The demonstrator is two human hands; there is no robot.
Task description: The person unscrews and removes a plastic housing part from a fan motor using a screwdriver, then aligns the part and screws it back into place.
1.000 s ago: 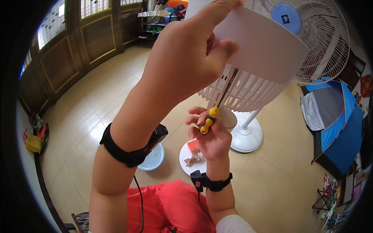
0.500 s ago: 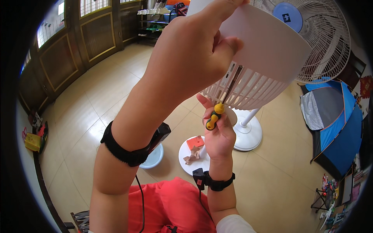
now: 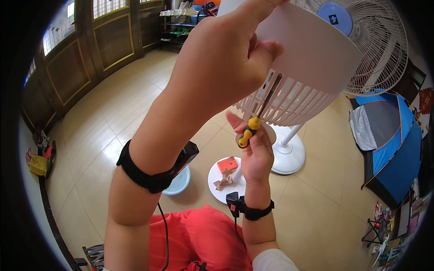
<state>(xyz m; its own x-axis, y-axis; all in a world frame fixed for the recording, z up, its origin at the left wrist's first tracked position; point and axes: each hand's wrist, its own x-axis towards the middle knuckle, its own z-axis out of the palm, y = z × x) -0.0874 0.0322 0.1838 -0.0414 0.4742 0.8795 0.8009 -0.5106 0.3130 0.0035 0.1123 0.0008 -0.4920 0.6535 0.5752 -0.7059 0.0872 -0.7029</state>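
Observation:
My left hand [image 3: 228,63] grips a white plastic housing [image 3: 312,54] by its upper left part, with the thumb pressed on its smooth face and the other fingers reaching past the top edge. Slats [image 3: 298,101] run along the lower part of the housing. Below them, my right hand [image 3: 259,158] holds a screwdriver [image 3: 247,134] with a yellow and dark green handle. Its metal shaft points up along the slats, toward a gap below my left hand; the tip's contact is not clear. My right index finger is stretched out beside the handle.
A white stand fan [image 3: 334,19] with a blue hub stands behind the housing. On the floor are a round white base [image 3: 217,192] bearing an orange square [image 3: 227,164] and brown scraps, a light blue basin [image 3: 180,183] and a blue tent [image 3: 393,153]. A shoe rack [image 3: 174,27] stands far back.
My right hand and the screwdriver handle have shifted slightly up and left, and the index finger has lifted a little. The left hand and housing look almost unmoved.

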